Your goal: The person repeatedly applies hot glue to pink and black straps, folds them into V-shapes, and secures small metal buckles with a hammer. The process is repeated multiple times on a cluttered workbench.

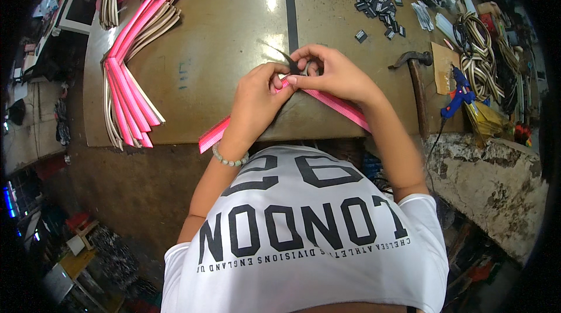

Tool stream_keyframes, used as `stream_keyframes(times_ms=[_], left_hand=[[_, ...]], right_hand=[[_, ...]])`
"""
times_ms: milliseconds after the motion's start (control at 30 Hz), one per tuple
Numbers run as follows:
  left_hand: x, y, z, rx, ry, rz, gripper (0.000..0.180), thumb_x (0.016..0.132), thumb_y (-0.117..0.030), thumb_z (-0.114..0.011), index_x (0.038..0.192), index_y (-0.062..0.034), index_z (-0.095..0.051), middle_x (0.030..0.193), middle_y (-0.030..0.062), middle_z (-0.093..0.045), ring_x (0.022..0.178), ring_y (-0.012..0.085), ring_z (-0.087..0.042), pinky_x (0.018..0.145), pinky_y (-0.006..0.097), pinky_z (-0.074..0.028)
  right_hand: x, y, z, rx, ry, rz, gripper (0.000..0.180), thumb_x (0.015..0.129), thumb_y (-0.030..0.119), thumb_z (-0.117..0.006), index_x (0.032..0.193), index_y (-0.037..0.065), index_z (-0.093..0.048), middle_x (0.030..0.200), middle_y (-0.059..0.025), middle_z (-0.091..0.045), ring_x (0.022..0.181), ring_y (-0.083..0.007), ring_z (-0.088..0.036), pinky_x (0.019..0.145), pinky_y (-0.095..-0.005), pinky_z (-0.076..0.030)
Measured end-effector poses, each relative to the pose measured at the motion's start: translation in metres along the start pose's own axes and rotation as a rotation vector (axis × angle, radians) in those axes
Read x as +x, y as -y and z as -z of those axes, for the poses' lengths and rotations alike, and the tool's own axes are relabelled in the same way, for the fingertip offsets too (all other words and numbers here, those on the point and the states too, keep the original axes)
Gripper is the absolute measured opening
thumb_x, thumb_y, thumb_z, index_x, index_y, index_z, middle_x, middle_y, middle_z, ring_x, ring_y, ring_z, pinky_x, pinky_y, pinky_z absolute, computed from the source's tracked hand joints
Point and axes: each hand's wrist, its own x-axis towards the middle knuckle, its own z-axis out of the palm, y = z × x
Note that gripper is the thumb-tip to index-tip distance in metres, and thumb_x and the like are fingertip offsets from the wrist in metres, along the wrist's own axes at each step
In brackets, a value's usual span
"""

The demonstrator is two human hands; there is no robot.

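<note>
Near the middle of the desk's (216, 44) closest edge, the left hand (258, 92) and right hand (338, 76) both pinch a pink strip (338, 108), a black band (293, 66) at their fingertips. Over by the right edge lies a hammer (417, 88); bundled pink strips (130, 100) lie along the left.

White printed T-shirt (304, 281), beaded bracelet (228, 162).

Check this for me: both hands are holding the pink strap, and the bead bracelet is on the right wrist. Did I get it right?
Not quite: the bead bracelet is around the wrist of the left hand, not the right hand, as the head view shows. Both hands are holding the pink strap.
</note>
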Motion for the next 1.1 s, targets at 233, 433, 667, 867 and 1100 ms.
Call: stream_keyframes(times_ms=[233,433,667,867,1100], left_hand=[[0.001,-0.001,0.002,0.018,0.048,0.009,0.024,0.078,-0.013,-0.078,0.093,0.0013,-0.066,0.077,0.0116,-0.06,0.068,0.0238,-0.057,0.065,0.035,-0.048],[-0.003,-0.002,0.002,0.033,0.05,-0.024,0.023,0.081,-0.014,-0.075,0.099,-0.0013,-0.068,0.077,0.0118,-0.058,0.069,0.0257,-0.057,0.067,0.037,-0.048],[-0.008,-0.001,-0.003,0.178,0.0,-0.169,0.027,0.087,-0.018,-0.07,0.113,-0.0083,-0.071,0.079,0.0116,-0.056,0.069,0.0244,-0.056,0.066,0.035,-0.047],[-0.011,0.003,-0.011,0.207,-0.063,-0.225,0.026,0.088,-0.016,-0.069,0.112,-0.0089,-0.071,0.078,0.0106,-0.055,0.069,0.0248,-0.056,0.066,0.037,-0.047],[-0.01,0.005,-0.011,0.201,-0.071,-0.216,0.029,0.087,-0.014,-0.071,0.116,-0.0094,-0.071,0.077,0.0089,-0.055,0.063,0.0181,-0.054,0.061,0.031,-0.047]], right_hand=[[0.02,-0.004,0.013,-0.346,-0.171,0.152,0.019,0.078,0.013,-0.077,0.086,-0.002,-0.068,0.077,-0.01,-0.065,0.069,-0.0173,-0.059,0.065,-0.032,-0.048],[0.027,-0.001,0.005,-0.448,-0.227,0.016,0.029,0.078,0.022,-0.079,0.077,-0.002,-0.062,0.065,-0.0088,-0.059,0.061,-0.0191,-0.056,0.057,-0.0336,-0.044],[-0.021,0.005,0.012,-0.929,-0.269,0.572,0.024,0.081,0.019,-0.068,0.101,0.007,-0.069,0.105,-0.0087,-0.067,0.089,-0.0278,-0.061,0.07,-0.0374,-0.053],[-0.049,-0.03,0.001,-1.215,-0.132,0.677,0.037,0.084,0.014,-0.057,0.12,0.01,-0.066,0.122,0.0019,-0.062,0.096,-0.0181,-0.057,0.069,-0.0301,-0.049],[-0.049,-0.032,0.0,-1.287,-0.147,0.705,0.036,0.085,0.016,-0.056,0.119,0.01,-0.066,0.123,0.0026,-0.061,0.097,-0.0162,-0.057,0.068,-0.0275,-0.048]])
